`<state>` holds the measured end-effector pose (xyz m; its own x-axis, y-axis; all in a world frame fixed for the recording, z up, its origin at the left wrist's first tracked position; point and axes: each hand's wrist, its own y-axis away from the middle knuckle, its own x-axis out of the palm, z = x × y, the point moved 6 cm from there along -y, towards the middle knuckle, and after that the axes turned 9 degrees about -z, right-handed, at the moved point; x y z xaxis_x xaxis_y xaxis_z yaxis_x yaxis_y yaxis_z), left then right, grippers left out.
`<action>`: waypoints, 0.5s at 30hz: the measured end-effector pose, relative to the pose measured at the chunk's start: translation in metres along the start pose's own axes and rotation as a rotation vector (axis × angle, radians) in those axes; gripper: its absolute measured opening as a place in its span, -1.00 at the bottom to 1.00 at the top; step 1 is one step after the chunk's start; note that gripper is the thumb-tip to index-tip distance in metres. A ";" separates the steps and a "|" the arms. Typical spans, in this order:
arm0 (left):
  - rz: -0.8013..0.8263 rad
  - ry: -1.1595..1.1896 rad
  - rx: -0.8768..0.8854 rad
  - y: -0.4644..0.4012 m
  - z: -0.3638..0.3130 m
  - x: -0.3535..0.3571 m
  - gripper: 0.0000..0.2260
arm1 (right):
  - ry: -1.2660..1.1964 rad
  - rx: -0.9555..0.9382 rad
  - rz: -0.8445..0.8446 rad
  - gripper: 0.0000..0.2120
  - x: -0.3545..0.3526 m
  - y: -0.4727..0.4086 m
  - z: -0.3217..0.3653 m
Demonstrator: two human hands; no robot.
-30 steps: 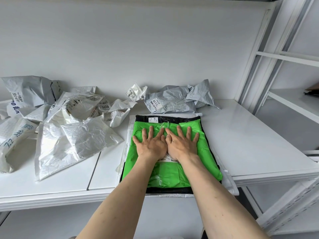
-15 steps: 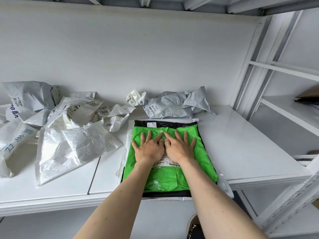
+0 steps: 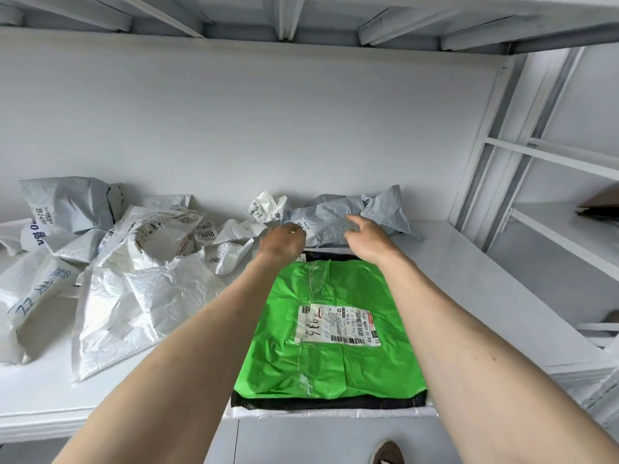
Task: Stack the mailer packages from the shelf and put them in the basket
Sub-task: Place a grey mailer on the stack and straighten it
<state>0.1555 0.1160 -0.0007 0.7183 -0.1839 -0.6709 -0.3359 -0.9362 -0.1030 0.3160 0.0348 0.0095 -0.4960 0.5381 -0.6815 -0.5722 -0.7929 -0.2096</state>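
Both arms reached across the white shelf [image 3: 485,279] toward the crumpled grey mailer [image 3: 338,219] that lay against the back wall. The left hand [image 3: 281,244] sat at that mailer's left end with its fingers curled under, though I could not tell whether they actually held the plastic. The right hand [image 3: 366,237] was just over the mailer's middle, fingers loosely spread and gripping nothing. Beneath the forearms lay the stack: a green mailer [image 3: 328,360] with a printed shipping label [image 3: 338,324] facing up, on top of a black mailer [image 3: 321,401], which rested on a white one [image 3: 335,413] at the shelf's front edge. To the left, a heap of crumpled white and grey mailers [image 3: 134,262] covered the shelf. A shoe [image 3: 387,453] showed below.
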 end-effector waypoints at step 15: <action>0.067 0.237 -0.227 -0.084 0.023 0.026 -0.56 | -0.012 -0.005 0.044 -0.49 0.056 -0.056 -0.027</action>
<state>0.1882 0.1965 -0.0268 0.8298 -0.2867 -0.4788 -0.2619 -0.9577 0.1195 0.3377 0.1015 -0.0362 -0.5282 0.5063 -0.6817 -0.5463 -0.8172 -0.1836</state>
